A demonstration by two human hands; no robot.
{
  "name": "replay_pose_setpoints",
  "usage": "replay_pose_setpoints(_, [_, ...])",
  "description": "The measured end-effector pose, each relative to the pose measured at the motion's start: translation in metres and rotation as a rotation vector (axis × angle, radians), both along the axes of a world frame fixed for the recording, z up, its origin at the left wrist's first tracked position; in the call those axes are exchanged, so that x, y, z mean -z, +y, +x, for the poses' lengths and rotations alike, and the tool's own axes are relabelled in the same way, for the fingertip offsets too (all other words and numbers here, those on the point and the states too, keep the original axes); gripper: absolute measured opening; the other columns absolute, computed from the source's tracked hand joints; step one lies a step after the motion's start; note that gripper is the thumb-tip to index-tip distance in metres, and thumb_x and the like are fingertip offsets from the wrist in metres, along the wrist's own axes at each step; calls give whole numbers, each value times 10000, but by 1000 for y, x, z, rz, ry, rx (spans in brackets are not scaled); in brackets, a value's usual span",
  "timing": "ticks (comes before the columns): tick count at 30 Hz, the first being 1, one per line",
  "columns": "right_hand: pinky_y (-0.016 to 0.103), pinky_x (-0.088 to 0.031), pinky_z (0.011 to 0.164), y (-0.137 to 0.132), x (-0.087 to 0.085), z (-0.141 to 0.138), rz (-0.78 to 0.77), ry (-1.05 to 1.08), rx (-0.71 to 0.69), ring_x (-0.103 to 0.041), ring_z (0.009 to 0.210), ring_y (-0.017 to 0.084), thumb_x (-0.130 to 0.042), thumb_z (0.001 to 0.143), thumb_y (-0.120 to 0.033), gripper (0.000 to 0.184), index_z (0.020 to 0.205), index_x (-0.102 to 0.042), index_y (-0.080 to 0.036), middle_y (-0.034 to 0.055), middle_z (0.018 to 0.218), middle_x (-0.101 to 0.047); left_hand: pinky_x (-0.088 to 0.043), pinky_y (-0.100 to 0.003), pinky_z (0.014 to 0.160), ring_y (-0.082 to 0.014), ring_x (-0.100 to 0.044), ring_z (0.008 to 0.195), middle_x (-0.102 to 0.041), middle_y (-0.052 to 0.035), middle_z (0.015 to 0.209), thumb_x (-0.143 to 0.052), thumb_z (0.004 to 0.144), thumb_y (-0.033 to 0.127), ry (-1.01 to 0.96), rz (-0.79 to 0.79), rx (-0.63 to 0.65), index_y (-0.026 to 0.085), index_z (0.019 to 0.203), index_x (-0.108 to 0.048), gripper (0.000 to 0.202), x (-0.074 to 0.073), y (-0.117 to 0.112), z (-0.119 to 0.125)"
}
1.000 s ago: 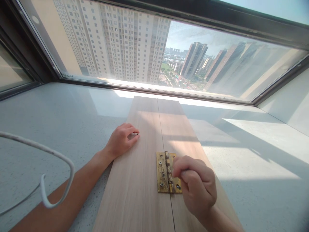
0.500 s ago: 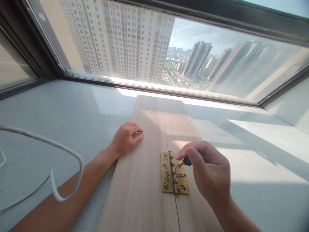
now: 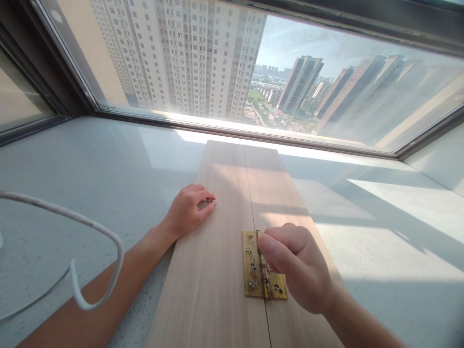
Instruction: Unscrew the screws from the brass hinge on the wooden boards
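Note:
A brass hinge [image 3: 251, 265] lies across the seam between two pale wooden boards [image 3: 203, 295], with screws standing in its left leaf and one [image 3: 278, 289] showing at the lower right. My right hand [image 3: 302, 270] is closed above the right leaf and hides most of it. The screwdriver it grips, with a dark handle in the earlier view, is covered by the fingers now. On the left board rests my left hand [image 3: 190, 208], thumb and fingertips pinched around a small dark screw-like piece [image 3: 210, 200], too small to make out for certain.
A white cable [image 3: 105, 234] loops over my left forearm in the foreground. The boards lie on a speckled pale sill [image 3: 90, 169]. Behind them runs a dark window frame [image 3: 235, 133], with tall buildings outside. Sunlight and shadow stripe the right side.
My right hand has turned and shifted slightly left over the hinge, so the screwdriver and most of the right leaf are hidden. My left hand stays put.

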State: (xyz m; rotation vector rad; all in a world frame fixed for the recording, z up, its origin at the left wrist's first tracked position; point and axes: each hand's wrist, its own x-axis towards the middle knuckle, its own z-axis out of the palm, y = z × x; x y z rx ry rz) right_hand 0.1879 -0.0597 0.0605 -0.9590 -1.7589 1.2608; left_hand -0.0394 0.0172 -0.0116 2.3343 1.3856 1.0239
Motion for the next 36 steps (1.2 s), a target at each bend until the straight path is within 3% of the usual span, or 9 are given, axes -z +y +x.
replay_pose_setpoints(5, [214, -219, 383, 12, 1, 23, -138, 307, -188, -256, 401, 68, -482, 888, -530, 441, 598, -380, -213, -78, 466, -328, -438, -341, 777, -194, -567, 820, -656, -40, 852, -556, 833, 237, -4, -6, -2, 186, 840, -673, 128, 0, 2, 0])
replay_pose_setpoints(9, [299, -411, 546, 3, 4, 28, 43, 192, 77, -514, 574, 145, -582, 843, -495, 464, 512, -473, -189, 20, 588, -555, -438, -337, 776, -189, -567, 811, -655, -36, 840, -559, 830, 234, 1, 3, 7, 183, 827, -672, 124, 0, 1, 1])
replay_pose_setpoints(14, [264, -282, 444, -13, 9, 8, 74, 230, 388, -345, 471, 107, -485, 924, -399, 460, 515, -409, -201, -40, 480, -352, -438, -337, 771, -188, -568, 805, -656, -36, 836, -557, 830, 231, -4, 12, 6, 187, 825, -670, 122, 0, 0, 1])
replay_pose_setpoints(17, [257, -224, 421, -8, 5, 1, 57, 156, 220, -291, 448, 90, -465, 926, -431, 478, 517, -368, -204, -51, 475, -310, -437, -337, 774, -187, -566, 808, -657, -38, 839, -560, 829, 228, -6, 15, 8, 181, 824, -670, 120, -1, 0, 0])
replay_pose_setpoints(22, [221, -191, 390, 15, -4, 6, -233, 108, -213, -231, 415, 63, -505, 870, -531, 439, 592, -380, -214, -82, 475, -317, -437, -342, 780, -189, -568, 815, -658, -38, 843, -554, 834, 235, -8, 5, 8, 186, 838, -673, 129, 0, 1, 0])
replay_pose_setpoints(28, [273, -350, 491, 5, 1, 4, -78, 6, 96, -484, 554, 139, -636, 760, -568, 441, 554, -561, -185, 21, 567, -553, -440, -345, 777, -193, -570, 813, -653, -39, 830, -558, 825, 233, -7, 8, -1, 183, 816, -670, 124, 1, 1, 0])
replay_pose_setpoints(32, [272, -281, 456, -10, 4, 0, 16, 24, 299, -365, 468, 109, -506, 893, -469, 520, 456, -440, -195, -24, 460, -386, -436, -342, 772, -187, -564, 800, -650, -34, 821, -560, 825, 225, -10, -1, 1, 182, 813, -670, 119, 0, 1, 0])
replay_pose_setpoints(34, [270, -240, 438, -10, 4, 1, 5, 102, 252, -301, 434, 96, -450, 925, -450, 558, 435, -356, -200, -43, 427, -300, -435, -341, 772, -187, -563, 800, -649, -35, 820, -559, 826, 226, -11, -3, 0, 180, 811, -669, 120, -1, 1, 0])
replay_pose_setpoints(36, [254, -211, 410, -5, 4, 4, -92, 138, 48, -278, 412, 83, -466, 911, -469, 513, 479, -405, -199, -54, 428, -312, -435, -340, 774, -189, -566, 805, -651, -38, 824, -557, 828, 227, -16, -2, -2, 179, 815, -671, 124, 0, 1, 0])
